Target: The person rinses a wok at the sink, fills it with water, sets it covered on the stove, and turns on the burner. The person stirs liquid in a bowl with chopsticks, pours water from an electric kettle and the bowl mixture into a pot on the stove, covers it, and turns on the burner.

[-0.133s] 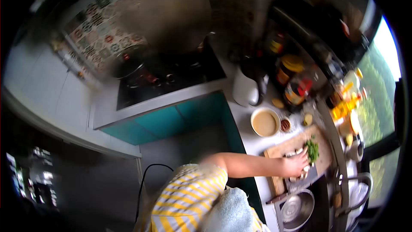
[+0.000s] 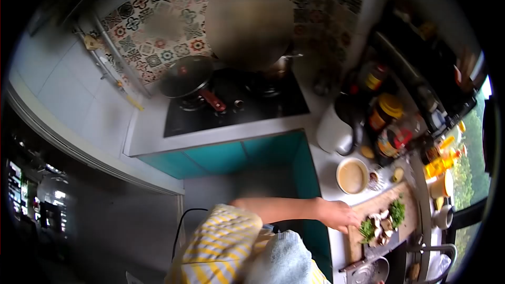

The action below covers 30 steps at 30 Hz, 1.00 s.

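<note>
My left hand (image 2: 337,215) reaches in from the left, at the left end of a wooden cutting board (image 2: 409,225). Its fingers are stretched out and slightly apart, with nothing visible in them. Close to the fingertips lies a small bunch of green herbs (image 2: 366,229). White and brown mushroom pieces (image 2: 383,227) are heaped beside it, and a second pile of green herbs (image 2: 397,212) sits on the far side. A grey flat surface along the board's near edge is hard to identify. My right hand is out of the picture.
Behind the board stand a bowl of tan liquid (image 2: 352,176) and a small dish (image 2: 375,180). A white kettle (image 2: 335,131) and jars (image 2: 386,111) are further back. A metal pan (image 2: 371,272) is near the faucet (image 2: 442,248). A lidded pan (image 2: 187,79) rests on the stove (image 2: 247,108).
The view has shifted, so the kitchen appears further right and lower. My left hand has drawn back from over the mushrooms to the board's left end, uncovering the mushrooms and nearer herbs.
</note>
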Available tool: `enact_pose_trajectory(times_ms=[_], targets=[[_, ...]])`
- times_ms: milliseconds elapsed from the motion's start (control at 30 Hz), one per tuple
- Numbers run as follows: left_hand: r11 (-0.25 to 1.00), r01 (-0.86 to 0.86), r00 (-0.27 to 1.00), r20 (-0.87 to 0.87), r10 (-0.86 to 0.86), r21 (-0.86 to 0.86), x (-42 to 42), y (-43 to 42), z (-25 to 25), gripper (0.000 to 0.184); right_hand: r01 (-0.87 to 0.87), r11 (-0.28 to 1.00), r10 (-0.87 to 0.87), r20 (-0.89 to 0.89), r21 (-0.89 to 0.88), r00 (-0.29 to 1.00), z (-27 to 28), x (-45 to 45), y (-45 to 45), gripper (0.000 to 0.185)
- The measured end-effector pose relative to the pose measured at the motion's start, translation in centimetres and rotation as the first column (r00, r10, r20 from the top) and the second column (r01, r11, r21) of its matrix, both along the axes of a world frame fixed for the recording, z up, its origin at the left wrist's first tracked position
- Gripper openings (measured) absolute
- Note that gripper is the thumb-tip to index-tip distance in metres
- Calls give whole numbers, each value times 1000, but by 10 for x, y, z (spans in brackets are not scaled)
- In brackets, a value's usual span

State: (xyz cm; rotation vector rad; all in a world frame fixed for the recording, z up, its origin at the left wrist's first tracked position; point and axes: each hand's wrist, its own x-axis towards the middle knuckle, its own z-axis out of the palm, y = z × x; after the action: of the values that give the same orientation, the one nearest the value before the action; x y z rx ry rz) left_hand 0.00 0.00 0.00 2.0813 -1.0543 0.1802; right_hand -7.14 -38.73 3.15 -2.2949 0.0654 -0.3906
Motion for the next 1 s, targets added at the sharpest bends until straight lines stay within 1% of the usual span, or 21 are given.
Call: enact_pose_trajectory(times_ms=[33,67,100,167,200,233,267,300,367,400,433,467,500,567,667,733,800,833,867,967,1000], targets=[[958,-222,974,74,212,183,-14,45,-11,30,-137,990,138,96,-13,986,14,16,67,24],[868,-360,933,129,336,342,-31,99,-10,28,-227,974,227,86,-7,970,15,31,111,20],[787,-471,879,137,456,399,-59,142,-2,21,-317,948,318,68,-29,946,17,46,143,18],[770,-592,800,56,598,238,-109,217,-10,12,-482,874,483,11,-65,875,11,73,201,21],[699,-671,730,58,681,246,-132,249,-15,9,-552,830,552,-20,-77,834,8,81,229,25],[619,-743,651,65,756,255,-154,277,-17,7,-619,781,617,-48,-86,785,9,88,260,30],[529,-803,566,74,821,275,-178,297,-8,8,-607,767,624,-22,207,781,15,85,302,25],[431,-853,472,85,877,294,-200,315,2,10,-660,751,658,-135,37,741,15,94,323,28],[253,-915,268,5,963,315,-233,344,-2,12,-716,669,743,-150,197,653,18,87,386,32],[105,-959,115,24,993,265,-245,350,-9,20,-773,631,774,-131,65,620,27,80,421,33],[0,-967,23,89,996,254,-255,355,-4,31,-813,578,804,-120,-71,582,36,74,453,34],[-67,-968,-46,89,995,244,-263,359,1,32,-867,475,863,-114,-154,493,36,75,477,35],[-132,-963,-113,94,989,236,-271,365,3,33,-907,408,897,-138,-104,420,37,75,502,33],[-196,-964,-183,87,979,181,-286,379,-6,28,-943,286,912,-256,-169,322,27,85,538,26],[-322,-936,-319,48,947,145,-303,402,2,23,-964,99,978,-157,-248,141,25,88,614,20],[-406,-907,-403,46,914,108,-307,414,15,19,-990,53,989,-132,-130,70,18,87,664,20],[-450,-884,-454,4,891,129,-304,432,27,19,-995,52,982,-187,89,35,19,84,712,20],[-474,-870,-479,-11,878,134,-300,444,35,19,-990,-6,996,-89,139,-19,10,87,735,21],[-486,-867,-485,42,874,106,-289,455,47,19,-990,-20,996,-80,137,-31,4,87,757,22],[-464,-885,-466,-31,884,48,-261,500,61,21,-990,-73,988,-125,122,-88,-3,82,812,31],[-461,-884,-462,-2,887,74,-253,518,63,25,-992,-100,982,-150,83,-112,-8,78,826,33]])
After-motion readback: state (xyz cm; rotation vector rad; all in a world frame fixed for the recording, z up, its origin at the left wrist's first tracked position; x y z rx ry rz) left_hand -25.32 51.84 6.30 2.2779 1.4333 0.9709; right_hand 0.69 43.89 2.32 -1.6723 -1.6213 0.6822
